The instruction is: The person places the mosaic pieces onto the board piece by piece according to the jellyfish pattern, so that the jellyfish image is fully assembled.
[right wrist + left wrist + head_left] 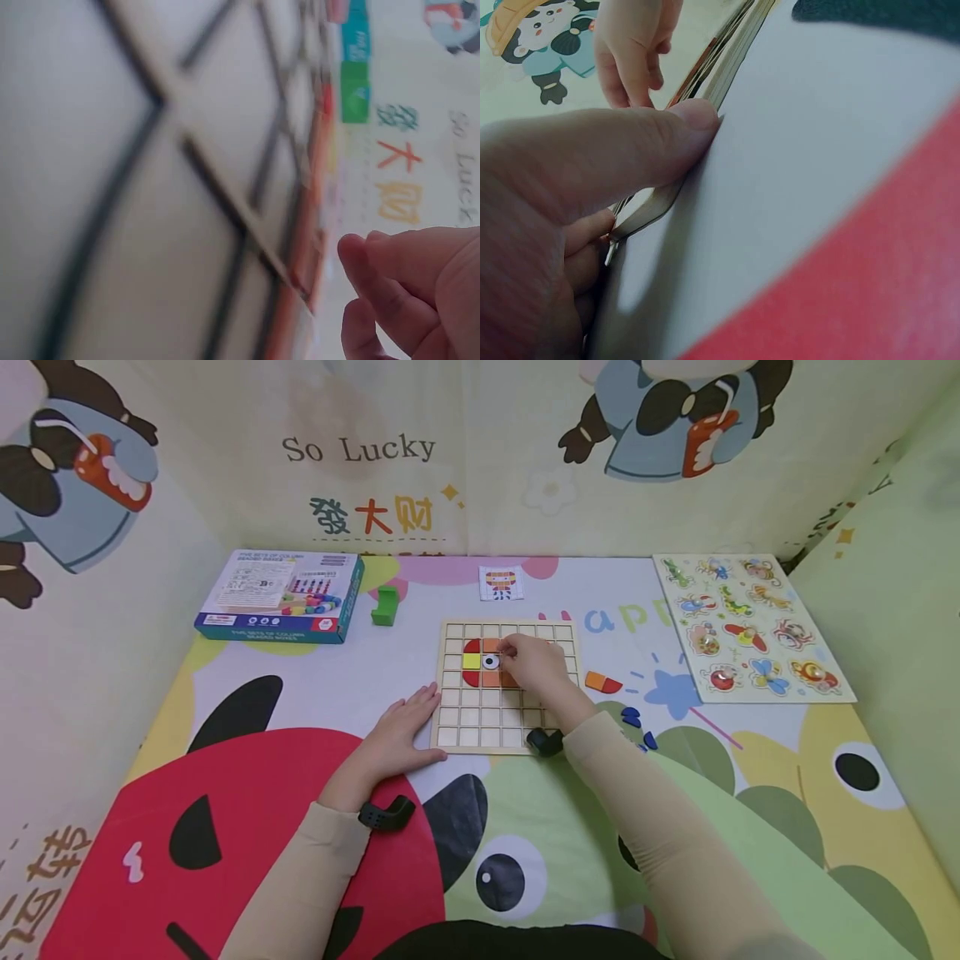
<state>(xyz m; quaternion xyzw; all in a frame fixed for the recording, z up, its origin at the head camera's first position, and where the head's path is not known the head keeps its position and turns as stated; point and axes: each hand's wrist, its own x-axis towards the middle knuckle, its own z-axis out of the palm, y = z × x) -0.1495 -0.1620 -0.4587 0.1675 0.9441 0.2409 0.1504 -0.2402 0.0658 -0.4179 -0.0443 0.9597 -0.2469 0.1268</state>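
A wooden grid board (480, 718) lies on the table, with red, yellow and orange tiles (471, 662) and an eye tile (491, 662) set in its upper left cells. My left hand (397, 735) rests at the board's lower left corner, fingers extended along its left side. In the left wrist view the thumb (652, 142) presses at the board's edge. Over the upper middle cells is my right hand (536, 664), its fingertips right beside the eye tile and an orange tile. Thumb and forefinger (360, 255) meet in the right wrist view, and no piece shows between them.
Loose orange and red tiles (602, 682) and several blue half-round pieces (632, 717) lie right of the board. Behind it is a small picture card (501, 583). A green block (386, 606) and a flat box (277, 596) stand left; an insect puzzle board (753, 628) lies right.
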